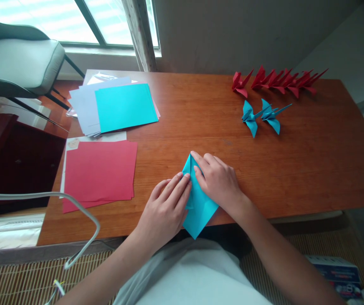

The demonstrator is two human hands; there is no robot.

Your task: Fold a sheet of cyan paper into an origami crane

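A folded blue paper (pixel 199 207), kite-shaped, lies at the near edge of the wooden table (pixel 296 161), its lower tip hanging past the edge. My left hand (pixel 166 207) rests flat on its left side, fingers together and stretched toward the top corner. My right hand (pixel 215 178) presses its upper right part, fingertips at the top point. Neither hand grips the sheet; both press it down.
Two blue paper cranes (pixel 260 116) and a row of several red cranes (pixel 277 80) sit at the far right. Red sheets (pixel 99 176) lie at the left, a cyan sheet (pixel 125 106) on pale sheets behind them. A chair (pixel 17 59) stands beyond the table's left end.
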